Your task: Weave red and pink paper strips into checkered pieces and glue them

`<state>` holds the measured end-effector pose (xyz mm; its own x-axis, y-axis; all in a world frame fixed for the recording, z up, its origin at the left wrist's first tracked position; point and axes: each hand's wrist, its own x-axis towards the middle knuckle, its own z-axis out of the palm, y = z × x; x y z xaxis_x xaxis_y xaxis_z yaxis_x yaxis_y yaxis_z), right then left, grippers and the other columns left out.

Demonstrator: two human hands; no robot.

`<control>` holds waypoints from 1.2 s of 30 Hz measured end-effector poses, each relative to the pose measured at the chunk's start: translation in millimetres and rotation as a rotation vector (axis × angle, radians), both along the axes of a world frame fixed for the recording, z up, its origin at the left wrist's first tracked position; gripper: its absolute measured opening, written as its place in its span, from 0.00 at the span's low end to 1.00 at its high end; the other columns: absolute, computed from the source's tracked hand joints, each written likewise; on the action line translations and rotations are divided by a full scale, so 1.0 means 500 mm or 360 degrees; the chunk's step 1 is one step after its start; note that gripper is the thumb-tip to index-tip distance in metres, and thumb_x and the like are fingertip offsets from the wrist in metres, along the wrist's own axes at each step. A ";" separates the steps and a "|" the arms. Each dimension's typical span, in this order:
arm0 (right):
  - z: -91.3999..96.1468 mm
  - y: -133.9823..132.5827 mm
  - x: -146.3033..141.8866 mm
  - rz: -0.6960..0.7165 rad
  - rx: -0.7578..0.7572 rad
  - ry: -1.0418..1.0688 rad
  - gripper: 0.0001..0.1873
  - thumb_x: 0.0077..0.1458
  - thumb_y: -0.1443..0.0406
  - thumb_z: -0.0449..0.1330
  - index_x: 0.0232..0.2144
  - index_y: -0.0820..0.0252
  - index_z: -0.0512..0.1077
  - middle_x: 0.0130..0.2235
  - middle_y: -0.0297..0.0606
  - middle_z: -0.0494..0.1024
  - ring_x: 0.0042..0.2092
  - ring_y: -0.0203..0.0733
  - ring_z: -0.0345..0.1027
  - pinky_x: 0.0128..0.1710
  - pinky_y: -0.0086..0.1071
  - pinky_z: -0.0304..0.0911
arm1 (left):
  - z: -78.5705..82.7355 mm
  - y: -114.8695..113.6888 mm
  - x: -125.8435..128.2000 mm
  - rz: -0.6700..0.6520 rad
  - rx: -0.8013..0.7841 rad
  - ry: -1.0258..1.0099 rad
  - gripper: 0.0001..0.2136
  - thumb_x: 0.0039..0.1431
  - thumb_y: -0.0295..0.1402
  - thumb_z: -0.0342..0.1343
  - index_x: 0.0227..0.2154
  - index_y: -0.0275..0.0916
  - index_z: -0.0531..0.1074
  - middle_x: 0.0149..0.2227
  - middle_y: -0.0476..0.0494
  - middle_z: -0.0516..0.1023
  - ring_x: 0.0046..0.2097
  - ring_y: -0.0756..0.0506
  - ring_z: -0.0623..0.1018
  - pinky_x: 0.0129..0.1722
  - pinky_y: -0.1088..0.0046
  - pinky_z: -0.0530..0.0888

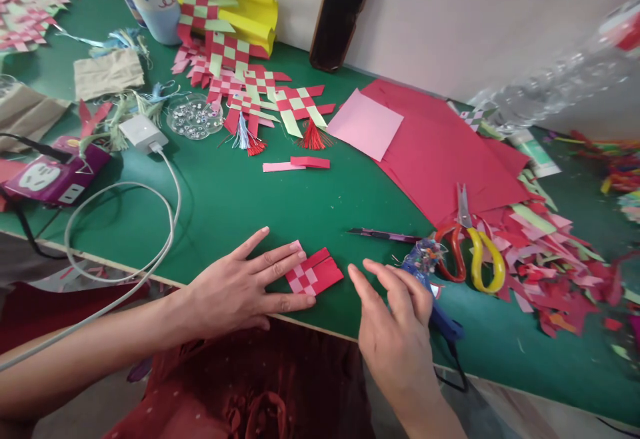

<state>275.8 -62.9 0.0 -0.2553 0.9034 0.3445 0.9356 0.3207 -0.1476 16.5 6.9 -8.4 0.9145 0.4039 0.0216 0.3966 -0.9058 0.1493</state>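
A small piece of woven red and pink paper strips (316, 275) lies at the table's front edge, checkered on its left part and with plain red strip ends on its right. My left hand (250, 279) lies flat with fingers spread, the fingertips resting on the left side of the weave. My right hand (395, 319) hovers just right of the weave, apart from it, with curved fingers and nothing visible in them. Behind the weave lie a pink strip (280, 167) and a red strip (311, 162), overlapping at their ends.
Right of centre are a cutter knife (385, 233), scissors (470, 245), a blue glue gun (440, 319) and paper scraps (555, 279). Red sheets (440, 152) lie behind. Finished woven fish (297, 102) sit at the back. A white cable (173, 225) loops at left.
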 end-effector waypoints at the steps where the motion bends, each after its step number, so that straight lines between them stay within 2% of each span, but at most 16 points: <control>1: 0.000 -0.004 -0.003 0.0042 -0.0024 0.0030 0.22 0.59 0.78 0.53 0.53 0.60 0.71 0.52 0.47 0.72 0.54 0.51 0.61 0.55 0.47 0.63 | 0.001 0.000 0.000 -0.0003 0.0012 -0.0002 0.42 0.54 0.52 0.63 0.66 0.63 0.45 0.70 0.40 0.50 0.70 0.38 0.53 0.67 0.43 0.44; 4: -0.001 -0.018 -0.013 0.0110 -0.0097 0.0092 0.22 0.59 0.78 0.52 0.53 0.59 0.71 0.52 0.45 0.73 0.53 0.49 0.62 0.54 0.46 0.63 | 0.005 -0.001 -0.004 -0.0012 0.0054 -0.0001 0.44 0.55 0.51 0.63 0.67 0.62 0.41 0.71 0.38 0.48 0.71 0.39 0.51 0.67 0.44 0.43; 7: -0.002 -0.027 -0.017 0.0115 -0.0103 0.0134 0.22 0.60 0.79 0.51 0.52 0.60 0.71 0.51 0.44 0.75 0.52 0.48 0.63 0.52 0.45 0.64 | 0.010 -0.005 -0.012 -0.0005 0.0073 -0.0048 0.42 0.57 0.50 0.61 0.68 0.55 0.43 0.71 0.37 0.46 0.71 0.38 0.50 0.68 0.46 0.40; 13: -0.008 -0.037 -0.021 0.0152 -0.0071 0.0206 0.20 0.59 0.79 0.51 0.50 0.64 0.73 0.49 0.45 0.76 0.52 0.47 0.64 0.53 0.43 0.63 | 0.003 -0.031 -0.017 -0.0048 0.0121 -0.0140 0.34 0.64 0.53 0.50 0.67 0.40 0.52 0.68 0.43 0.58 0.71 0.43 0.51 0.69 0.52 0.32; 16: -0.010 -0.040 -0.026 0.0192 -0.0064 0.0252 0.20 0.60 0.79 0.51 0.49 0.64 0.73 0.49 0.44 0.76 0.52 0.47 0.63 0.53 0.42 0.63 | -0.008 -0.042 -0.005 -0.0125 0.0159 -0.0118 0.35 0.66 0.56 0.42 0.67 0.37 0.53 0.70 0.44 0.52 0.71 0.44 0.48 0.70 0.54 0.32; 19: -0.006 -0.042 -0.017 0.0214 -0.0037 0.0281 0.19 0.60 0.78 0.51 0.49 0.63 0.73 0.50 0.45 0.74 0.52 0.47 0.63 0.53 0.42 0.64 | -0.016 -0.045 0.009 -0.0129 0.0152 -0.0076 0.38 0.65 0.59 0.38 0.67 0.34 0.53 0.70 0.42 0.48 0.71 0.42 0.49 0.70 0.55 0.34; 23: -0.001 -0.042 0.012 0.0123 0.0021 0.0262 0.18 0.60 0.78 0.53 0.50 0.61 0.72 0.50 0.44 0.73 0.53 0.48 0.62 0.53 0.44 0.64 | -0.018 -0.046 0.019 -0.0089 0.0110 -0.0037 0.40 0.62 0.61 0.39 0.66 0.33 0.54 0.70 0.41 0.51 0.70 0.40 0.52 0.70 0.56 0.34; 28: 0.001 -0.027 0.013 0.0024 0.0060 0.0199 0.15 0.61 0.74 0.56 0.50 0.66 0.71 0.48 0.47 0.75 0.51 0.50 0.64 0.52 0.45 0.63 | -0.003 -0.050 0.032 -0.0036 0.0091 -0.0044 0.39 0.59 0.62 0.44 0.63 0.35 0.61 0.66 0.42 0.62 0.66 0.38 0.61 0.69 0.55 0.32; 30: 0.001 -0.014 0.000 -0.0063 0.0033 0.0136 0.14 0.61 0.69 0.58 0.50 0.66 0.72 0.48 0.47 0.76 0.50 0.52 0.64 0.51 0.47 0.63 | 0.006 -0.047 0.039 -0.0031 0.0077 -0.0053 0.39 0.58 0.62 0.46 0.61 0.35 0.63 0.64 0.41 0.66 0.64 0.38 0.64 0.70 0.54 0.35; 33: -0.001 0.006 -0.019 -0.0184 -0.0036 0.0054 0.14 0.62 0.63 0.58 0.48 0.62 0.74 0.50 0.44 0.77 0.51 0.54 0.64 0.50 0.48 0.60 | 0.020 -0.034 0.048 -0.0027 0.0003 -0.0116 0.38 0.57 0.63 0.47 0.57 0.35 0.66 0.59 0.40 0.71 0.62 0.36 0.67 0.68 0.52 0.47; 36: -0.006 0.017 -0.030 -0.0210 -0.0104 0.0066 0.11 0.62 0.62 0.59 0.45 0.58 0.76 0.50 0.41 0.78 0.51 0.54 0.65 0.49 0.47 0.57 | 0.029 -0.019 0.056 -0.0017 -0.0096 -0.0258 0.31 0.62 0.58 0.47 0.55 0.36 0.68 0.54 0.41 0.76 0.58 0.37 0.70 0.64 0.51 0.58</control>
<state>261.0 -54.3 -3.0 -0.1196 0.9490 0.2916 0.9617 0.1836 -0.2033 44.5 -2.8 6.2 0.9054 0.3991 0.1451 0.3531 -0.8974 0.2647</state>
